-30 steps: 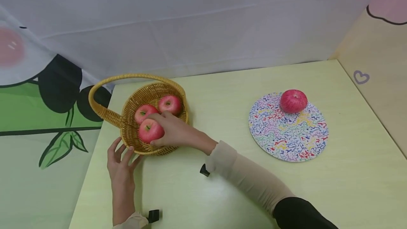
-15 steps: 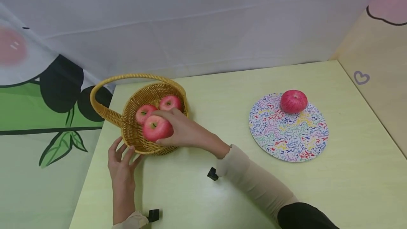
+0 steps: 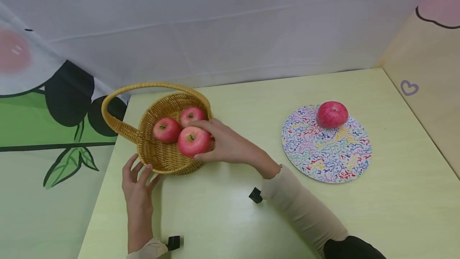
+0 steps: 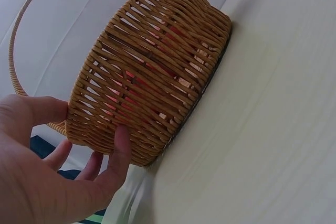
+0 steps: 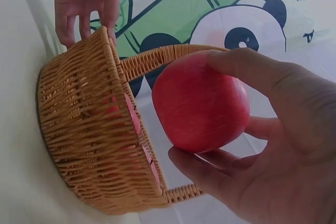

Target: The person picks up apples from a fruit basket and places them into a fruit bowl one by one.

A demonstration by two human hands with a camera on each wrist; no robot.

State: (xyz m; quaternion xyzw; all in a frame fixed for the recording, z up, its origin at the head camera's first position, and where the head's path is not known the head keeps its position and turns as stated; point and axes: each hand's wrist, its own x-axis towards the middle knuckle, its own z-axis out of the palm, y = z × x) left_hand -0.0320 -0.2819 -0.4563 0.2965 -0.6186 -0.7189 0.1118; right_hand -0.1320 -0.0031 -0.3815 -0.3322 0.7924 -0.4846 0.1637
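Note:
My right hand (image 3: 226,141) grips a red apple (image 3: 192,144) between thumb and fingers. In the right wrist view, that apple (image 5: 202,103) is just beyond the opening of the wicker basket (image 5: 89,145), above the rim in the left wrist view. Two more apples lie inside the basket: one on the left (image 3: 166,132), another farther back (image 3: 191,115). My left hand (image 3: 136,189) holds the basket's near left side. Its thumb (image 4: 50,109) is on the rim, while a finger (image 4: 122,142) presses the outer wall.
A round board with coloured squiggles (image 3: 323,155) lies to the right, with another red apple (image 3: 332,114) near its back edge. The basket's tall handle (image 3: 154,86) arches toward the back left. A light cloth wall (image 3: 230,31) borders the table (image 3: 212,211).
My right hand has lifted its apple and drawn it rightward, to the basket's right side. The left apple in the basket has shifted slightly. My left hand stays in place.

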